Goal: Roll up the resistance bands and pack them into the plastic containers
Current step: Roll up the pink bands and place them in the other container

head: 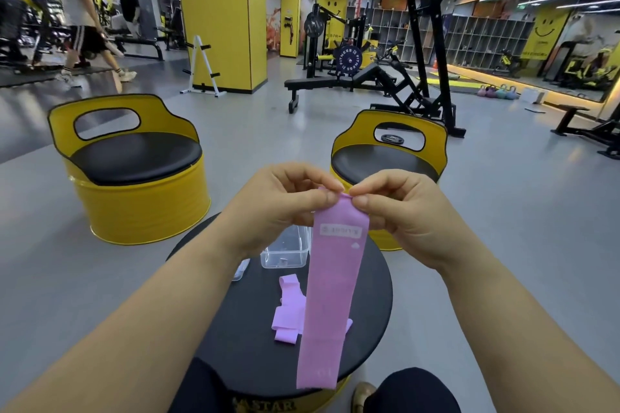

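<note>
As both hands meet at chest height, the left hand [285,201] and right hand [399,211] each pinch the top edge of a pink resistance band [330,295], which hangs straight down. Below, more pink bands [290,308] lie on the round black table [372,295], near a clear plastic container [285,253].

Single view: a wide-angle camera worn at head height, facing forward and pitched downward. Both forearms enter from the lower corners. The left hand [281,201] and right hand [406,211] meet at frame centre, close to the lens, pinching the top of a pink band [332,295] that hangs down the middle. The round black table [372,295] lies directly below, near the bottom edge. The upper half looks across the gym floor [261,144] toward distant equipment.
</note>
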